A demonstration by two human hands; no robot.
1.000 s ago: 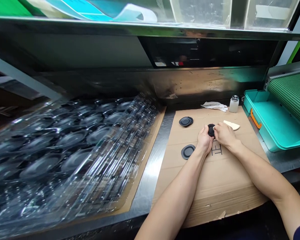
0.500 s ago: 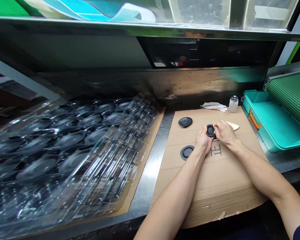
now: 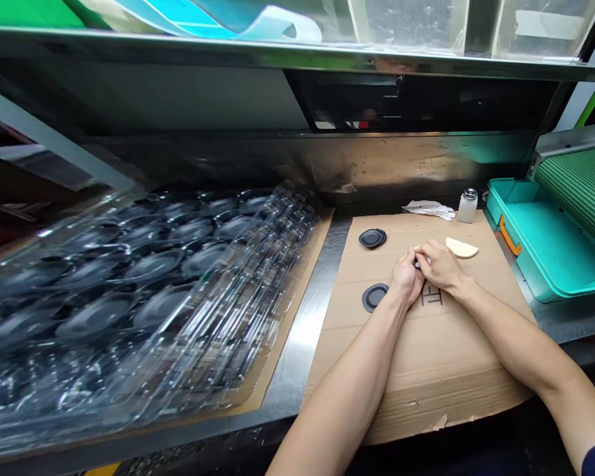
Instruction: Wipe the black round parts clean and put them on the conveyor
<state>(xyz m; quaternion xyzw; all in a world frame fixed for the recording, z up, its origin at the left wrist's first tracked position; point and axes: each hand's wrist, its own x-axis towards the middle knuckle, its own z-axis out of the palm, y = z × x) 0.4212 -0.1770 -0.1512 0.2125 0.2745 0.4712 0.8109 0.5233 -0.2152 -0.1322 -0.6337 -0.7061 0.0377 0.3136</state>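
Over the cardboard sheet [image 3: 416,357], my left hand [image 3: 406,277] and my right hand [image 3: 439,264] meet, both closed on a small black round part [image 3: 416,263]. Fingers cover most of that part. Left of my hands lie two groups of black discs: a small stack [image 3: 372,238] farther back, and a flat disc [image 3: 375,297] beside my left wrist. A cream half-round pad [image 3: 461,248] rests just behind my right hand.
Clear plastic trays [image 3: 188,297] with black round parts fill the left side. A white glove [image 3: 429,209] and a small bottle [image 3: 467,205] stand at the back. A teal bin [image 3: 555,244] sits right, beside a green conveyor belt [image 3: 585,182].
My right hand's fingers have moved over the black part, which is now mostly covered. More of the cream pad shows. The whole view has shifted slightly.
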